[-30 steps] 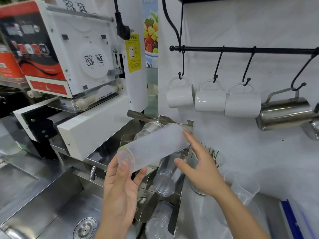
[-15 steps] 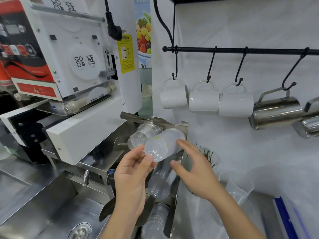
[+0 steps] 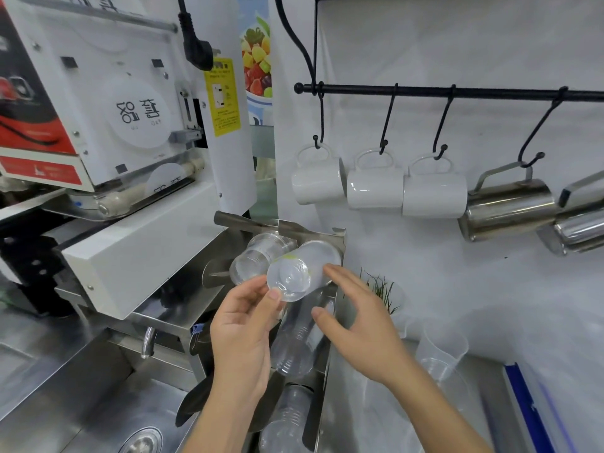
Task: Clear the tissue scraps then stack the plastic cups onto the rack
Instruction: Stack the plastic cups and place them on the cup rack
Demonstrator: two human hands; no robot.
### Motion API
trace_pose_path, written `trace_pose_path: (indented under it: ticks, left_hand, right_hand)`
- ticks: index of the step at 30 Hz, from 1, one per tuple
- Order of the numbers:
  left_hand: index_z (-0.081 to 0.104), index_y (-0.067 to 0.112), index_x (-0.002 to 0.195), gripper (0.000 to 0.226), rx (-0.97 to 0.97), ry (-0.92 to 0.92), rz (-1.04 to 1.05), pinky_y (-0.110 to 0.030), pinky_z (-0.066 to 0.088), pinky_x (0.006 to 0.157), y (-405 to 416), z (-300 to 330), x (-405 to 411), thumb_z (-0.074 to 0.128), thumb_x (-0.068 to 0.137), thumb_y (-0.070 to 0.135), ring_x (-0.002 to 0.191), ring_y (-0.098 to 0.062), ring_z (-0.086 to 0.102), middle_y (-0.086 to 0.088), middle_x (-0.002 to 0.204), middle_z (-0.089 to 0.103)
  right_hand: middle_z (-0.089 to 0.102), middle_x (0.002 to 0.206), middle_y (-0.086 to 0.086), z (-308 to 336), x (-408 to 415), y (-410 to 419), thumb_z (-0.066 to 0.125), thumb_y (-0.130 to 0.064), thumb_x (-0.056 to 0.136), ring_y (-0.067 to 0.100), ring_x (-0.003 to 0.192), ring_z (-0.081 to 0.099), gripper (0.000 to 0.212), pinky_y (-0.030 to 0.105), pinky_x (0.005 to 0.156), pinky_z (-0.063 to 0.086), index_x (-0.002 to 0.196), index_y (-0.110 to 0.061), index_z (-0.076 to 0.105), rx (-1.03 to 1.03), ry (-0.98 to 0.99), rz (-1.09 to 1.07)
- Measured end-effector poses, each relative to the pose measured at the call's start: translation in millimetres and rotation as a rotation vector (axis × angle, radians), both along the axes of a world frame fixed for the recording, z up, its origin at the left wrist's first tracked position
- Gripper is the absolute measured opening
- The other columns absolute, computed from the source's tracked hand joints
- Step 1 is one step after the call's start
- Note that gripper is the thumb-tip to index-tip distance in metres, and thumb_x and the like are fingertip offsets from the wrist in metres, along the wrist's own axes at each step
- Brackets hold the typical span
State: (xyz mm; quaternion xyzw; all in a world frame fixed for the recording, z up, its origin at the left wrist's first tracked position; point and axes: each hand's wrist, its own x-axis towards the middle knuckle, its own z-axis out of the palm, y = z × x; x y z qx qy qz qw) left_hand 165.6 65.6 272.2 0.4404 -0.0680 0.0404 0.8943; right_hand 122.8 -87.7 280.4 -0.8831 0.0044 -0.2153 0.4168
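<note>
With left hand point(image 3: 243, 325) pinching the frosted cup point(image 3: 302, 268) at its base by thumb and fingers and right hand point(image 3: 356, 325) open beside it, gripping nothing: best pushed straight along the top slot of the rack point(image 3: 322, 238), beside the clear cup point(image 3: 258, 261), without squeezing.

A drinks-shop work counter is indicated by a cup-sealing machine point(image 3: 108, 125), a steel rack point(image 3: 313, 237) loaded with clear plastic cups point(image 3: 258, 261), white mugs point(image 3: 374, 188) and steel pitchers point(image 3: 506, 210) hung from a hook rail point(image 3: 457, 92), and a stainless sink point(image 3: 108, 410).
</note>
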Motion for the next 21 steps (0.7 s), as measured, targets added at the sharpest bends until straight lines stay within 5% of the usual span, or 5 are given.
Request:
trace_pose_path:
  ticks: [4, 11, 16, 21]
  left_hand:
    - [0.069, 0.013, 0.095, 0.023, -0.012, 0.002, 0.008, -0.028, 0.061, 0.070, -1, 5, -4, 0.070, 0.073, 0.004, 0.071, -0.015, 0.067, -0.002, 0.077, 0.064]
    - [0.066, 0.007, 0.103, 0.032, -0.037, 0.128, -0.055, -0.032, 0.061, 0.066, 4, -3, -18, 0.071, 0.072, 0.008, 0.081, -0.019, 0.066, -0.014, 0.098, 0.059]
    - [0.068, 0.009, 0.102, 0.030, -0.169, 0.209, -0.198, -0.036, 0.061, 0.062, 11, -4, -34, 0.060, 0.079, 0.027, 0.077, -0.021, 0.064, -0.006, 0.084, 0.067]
    - [0.073, 0.005, 0.106, 0.055, -0.266, 0.296, -0.429, -0.042, 0.062, 0.062, 13, -6, -58, 0.071, 0.068, 0.045, 0.083, -0.029, 0.073, -0.013, 0.093, 0.072]
  right_hand:
    - [0.041, 0.145, -0.020, -2, -1, 4, 0.069, -0.027, 0.087, -0.008, 0.136, 0.032, 0.060, 0.000, 0.106, 0.016, 0.142, -0.026, 0.046, -0.018, 0.021, 0.011]
    - [0.046, 0.141, -0.018, -3, -8, 7, 0.068, -0.019, 0.088, -0.025, 0.126, 0.030, 0.052, -0.004, 0.102, 0.019, 0.137, -0.025, 0.051, 0.060, -0.025, -0.034]
    - [0.048, 0.143, -0.017, 0, -24, 1, 0.068, -0.021, 0.087, -0.009, 0.135, 0.036, 0.054, 0.014, 0.113, 0.028, 0.138, -0.027, 0.050, 0.061, -0.056, -0.065]
    - [0.041, 0.142, -0.029, -5, -58, -17, 0.070, -0.024, 0.085, -0.017, 0.135, 0.029, 0.057, 0.004, 0.109, 0.022, 0.137, -0.034, 0.048, 0.002, -0.059, -0.122]
